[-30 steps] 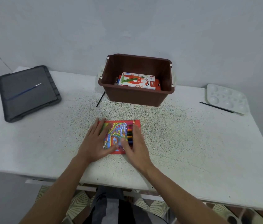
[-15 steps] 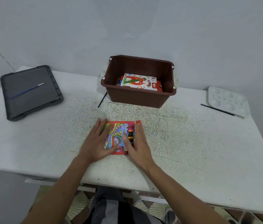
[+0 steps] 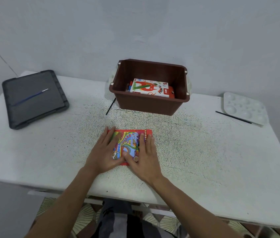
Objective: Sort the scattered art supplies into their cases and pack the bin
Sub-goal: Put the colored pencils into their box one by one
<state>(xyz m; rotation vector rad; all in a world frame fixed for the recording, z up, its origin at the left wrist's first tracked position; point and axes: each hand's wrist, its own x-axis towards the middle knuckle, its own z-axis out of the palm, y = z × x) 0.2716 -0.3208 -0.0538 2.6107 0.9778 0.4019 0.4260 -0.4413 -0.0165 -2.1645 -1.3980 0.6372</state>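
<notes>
A red colour pencil box (image 3: pixel 129 142) with a bright swirl pattern lies flat on the white table (image 3: pixel 204 160), near the front middle. My left hand (image 3: pixel 103 154) rests flat on its left part, fingers stretched out. My right hand (image 3: pixel 146 158) lies flat on its right part, over the window that shows the pencils, and the two thumbs meet at the box's near edge. Behind it stands the brown bin (image 3: pixel 147 105), open at the top. Inside it lies a white and red oil pastels box (image 3: pixel 150 87) on top of other supplies.
A grey lid (image 3: pixel 49 103) lies at the back left with a blue paintbrush (image 3: pixel 31 97) on it. A thin black brush (image 3: pixel 110 106) lies left of the bin. At the far right a white palette (image 3: pixel 244 107) sits beside another black brush (image 3: pixel 233 117).
Both hands stay flat on the pencil box. The thumbs have drawn closer together at its near edge. The box has not moved on the table.
</notes>
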